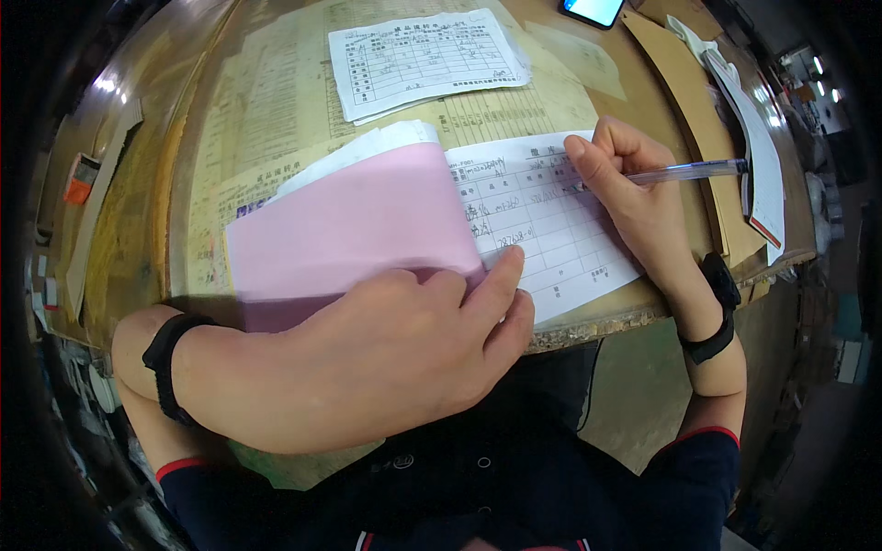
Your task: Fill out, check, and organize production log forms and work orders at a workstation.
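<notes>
A worn wooden desk (pixel 197 138) is seen from above, its top covered by large yellowed printed sheets (pixel 276 101) and its near edge chipped and crumbling. Beyond the right hand, a stack of white printed forms (pixel 427 62) is laid on those sheets, and farther off still a lit phone (pixel 593 9) is cut by the upper rim. To the outer side of the right hand, brown card folders (pixel 684 110) and a bundle of white papers (pixel 758 156) are stacked along the desk edge. The room around is dark, with small lights showing far to the right and a grey floor visible below the desk.

The left hand (pixel 404 354) is laid flat and relaxed on a white ruled form (pixel 551 230), its fingers loosely spread and its forefinger tip pressed on the form's near part. A pink sheet (pixel 354 225) is folded back just beyond this hand, partly under its knuckles, with white sheets beneath it. A black band is worn on the left wrist.

The right hand (pixel 634 197) is closed around a clear blue pen (pixel 689 170), gripped between thumb and fingers, with the tip set on the form directly under the thumb. The form is spread between the two hands. A black watch (pixel 721 308) is worn on the right wrist.
</notes>
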Available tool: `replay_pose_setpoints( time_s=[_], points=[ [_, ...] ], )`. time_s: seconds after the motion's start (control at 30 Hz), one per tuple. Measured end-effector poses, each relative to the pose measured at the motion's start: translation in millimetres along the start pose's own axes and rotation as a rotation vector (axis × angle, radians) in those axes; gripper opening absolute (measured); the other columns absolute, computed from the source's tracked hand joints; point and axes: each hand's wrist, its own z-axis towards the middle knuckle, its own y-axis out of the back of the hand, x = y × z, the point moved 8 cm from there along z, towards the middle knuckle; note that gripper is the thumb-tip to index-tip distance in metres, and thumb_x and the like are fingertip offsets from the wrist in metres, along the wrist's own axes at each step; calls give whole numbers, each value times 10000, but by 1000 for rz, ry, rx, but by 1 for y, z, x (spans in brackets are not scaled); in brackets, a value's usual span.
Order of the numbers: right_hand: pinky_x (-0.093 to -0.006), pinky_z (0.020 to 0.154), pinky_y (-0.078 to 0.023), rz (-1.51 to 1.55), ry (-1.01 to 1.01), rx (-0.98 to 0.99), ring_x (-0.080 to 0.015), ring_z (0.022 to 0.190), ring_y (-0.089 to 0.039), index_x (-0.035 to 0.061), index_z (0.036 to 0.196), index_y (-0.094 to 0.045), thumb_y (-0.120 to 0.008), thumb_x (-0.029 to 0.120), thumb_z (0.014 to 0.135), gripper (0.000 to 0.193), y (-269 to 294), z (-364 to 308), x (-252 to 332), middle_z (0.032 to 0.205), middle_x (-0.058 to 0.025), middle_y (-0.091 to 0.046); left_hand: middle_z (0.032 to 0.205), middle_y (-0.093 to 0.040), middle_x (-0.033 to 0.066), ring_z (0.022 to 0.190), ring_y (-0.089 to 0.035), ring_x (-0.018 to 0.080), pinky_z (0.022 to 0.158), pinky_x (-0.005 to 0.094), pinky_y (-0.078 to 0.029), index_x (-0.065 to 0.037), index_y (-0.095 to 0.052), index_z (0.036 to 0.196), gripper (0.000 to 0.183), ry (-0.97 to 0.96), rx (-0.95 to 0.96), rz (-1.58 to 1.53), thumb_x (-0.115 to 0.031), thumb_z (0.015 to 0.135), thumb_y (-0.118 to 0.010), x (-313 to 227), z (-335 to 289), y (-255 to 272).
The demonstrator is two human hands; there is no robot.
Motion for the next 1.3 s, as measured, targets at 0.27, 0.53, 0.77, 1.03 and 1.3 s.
replay_pose_setpoints(
  time_s=[0.27, 0.53, 0.77, 1.03, 1.3],
  points=[
    [-204, 503, -263, 39, -26, -2, -8, 574, -326, 76, 620, -409, -647, 103, 910, 376, -2, -2, -2, 584, 77, -397, 1311, -507, 267, 815, -621, 199, 651, 266, -522, 41, -544, 1187, 435, 3, -34, -35, -131, 789, -568, 0, -2, -1],
    [-201, 509, -267, -31, 44, 3, -15, 567, -328, 78, 617, -399, -627, 128, 929, 389, 1, 1, 1, 578, 76, -403, 1318, -495, 278, 777, -608, 185, 662, 275, -525, 41, -537, 1203, 473, -10, 19, -4, -130, 764, -580, 1, -2, 0],
    [-199, 494, -259, 0, 22, 1, -6, 565, -327, 85, 629, -437, -660, 218, 929, 397, 14, -1, -1, 584, 75, -418, 1323, -493, 273, 738, -589, 169, 635, 271, -517, 38, -534, 1211, 503, -8, 9, -27, -138, 744, -595, 1, 3, 0],
    [-189, 495, -256, -7, 42, -8, 5, 570, -327, 80, 642, -440, -648, 179, 931, 370, 14, -2, -5, 591, 87, -416, 1309, -518, 239, 717, -578, 150, 606, 263, -511, 17, -559, 1189, 461, 3, 2, 0, -147, 759, -593, 1, 3, 2],
    [-189, 493, -249, 18, 77, -41, 8, 566, -320, 79, 642, -422, -632, 138, 932, 363, 15, -2, -7, 593, 90, -399, 1300, -525, 240, 718, -581, 148, 617, 267, -519, 9, -558, 1193, 441, 19, -8, -18, -139, 778, -580, 1, 4, 3]
  ],
)
